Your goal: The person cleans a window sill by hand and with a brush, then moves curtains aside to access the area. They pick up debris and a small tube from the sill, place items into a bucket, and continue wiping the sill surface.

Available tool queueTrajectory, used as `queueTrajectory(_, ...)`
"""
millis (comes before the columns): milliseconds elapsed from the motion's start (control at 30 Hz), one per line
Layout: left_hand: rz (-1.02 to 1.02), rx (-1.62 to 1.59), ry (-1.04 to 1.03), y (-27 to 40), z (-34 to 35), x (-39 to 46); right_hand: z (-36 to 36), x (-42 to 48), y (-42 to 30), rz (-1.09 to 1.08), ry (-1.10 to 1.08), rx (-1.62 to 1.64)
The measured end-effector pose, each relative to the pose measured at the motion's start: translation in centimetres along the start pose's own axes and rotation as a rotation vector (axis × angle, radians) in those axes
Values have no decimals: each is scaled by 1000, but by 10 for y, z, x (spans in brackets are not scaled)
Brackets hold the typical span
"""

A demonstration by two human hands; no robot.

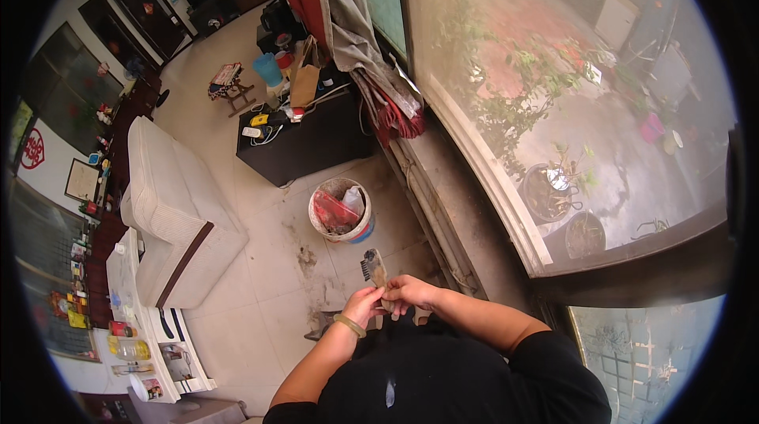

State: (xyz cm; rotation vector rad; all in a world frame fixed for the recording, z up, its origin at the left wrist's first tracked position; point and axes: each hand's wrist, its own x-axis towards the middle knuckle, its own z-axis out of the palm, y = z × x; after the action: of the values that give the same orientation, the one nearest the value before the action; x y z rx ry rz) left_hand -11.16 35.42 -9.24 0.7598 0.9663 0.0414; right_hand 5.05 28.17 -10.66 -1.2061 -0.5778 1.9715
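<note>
A worn wooden scrub brush [375,267] points away from my body, its dark bristles facing left. My left hand [363,307], with a bangle on the wrist, grips the handle's lower end from the left. From the other side, the fingers and thumb of my right hand [410,291] close on the same handle. The hands meet in front of my black shirt, and the handle's end is partly hidden by them. Beyond the brush, a round bucket [312,223] stands on the tiled floor, with a red bag [333,210] and a whitish plastic bag [354,200] inside.
A black cabinet [308,148] with clutter on top stands past the bucket. Left of me is an upholstered sofa [190,210] and a white shelf unit [155,329]. Pipes [430,210] run low along the window wall at right. Dark stains [306,256] mark the floor.
</note>
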Motion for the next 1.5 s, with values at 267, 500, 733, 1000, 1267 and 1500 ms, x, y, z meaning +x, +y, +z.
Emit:
queueTrajectory(267, 141, -20, 91, 39, 16, 31, -20, 8, -42, -49, 7, -122)
queueTrajectory(500, 174, -129, 172, 82, -14, 66, -40, 51, -73, -92, 146, -361)
queueTrajectory(733, 52, -177, 154, 136, -90, 114, -74, 112, -118, -57, 489, -986)
queueTrajectory(1000, 10, -21, 49, 232, -163, 157, -97, 206, -151, -12, 623, -1152)
queueTrajectory(1267, 14, -28, 24, 281, -200, 173, -123, 237, -209, 6, 934, -1160)
queueTrajectory(1500, -20, -26, 13, 299, -213, 181, -167, 258, -269, 7, 1115, -1151)
